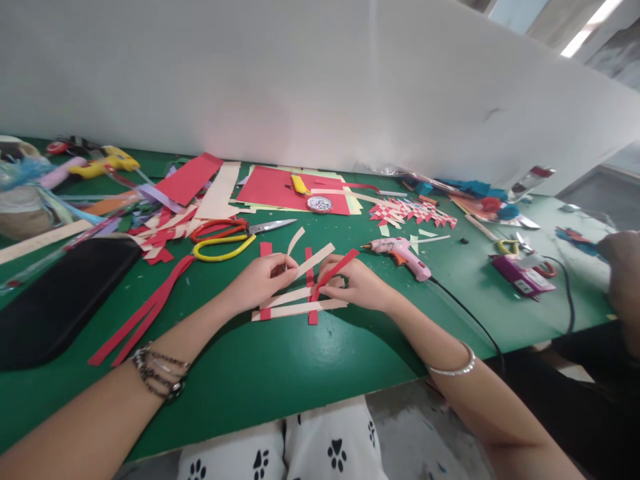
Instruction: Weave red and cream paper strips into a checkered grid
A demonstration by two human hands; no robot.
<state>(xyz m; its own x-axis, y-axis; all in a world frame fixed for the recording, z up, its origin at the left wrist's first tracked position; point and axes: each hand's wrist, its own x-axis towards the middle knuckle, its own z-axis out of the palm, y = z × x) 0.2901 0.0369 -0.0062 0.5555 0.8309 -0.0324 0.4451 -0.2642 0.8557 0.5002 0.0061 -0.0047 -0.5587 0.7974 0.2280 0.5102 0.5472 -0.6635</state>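
Note:
On the green table [280,373] lies a loose weave of red and cream paper strips [300,303]. My left hand [260,280] is closed, pinching a cream strip [313,260] that lifts up from the weave. My right hand [357,283] is closed on a red strip [337,269] that slants up over the cream ones. Both hands rest on the weave, close together.
Red and yellow scissors [225,239] lie behind my hands, a pink glue gun [403,255] with a black cord to the right. A finished red-white woven piece [415,212], red paper sheets [280,189], a black case [60,297] and another person's hand [623,267] are around.

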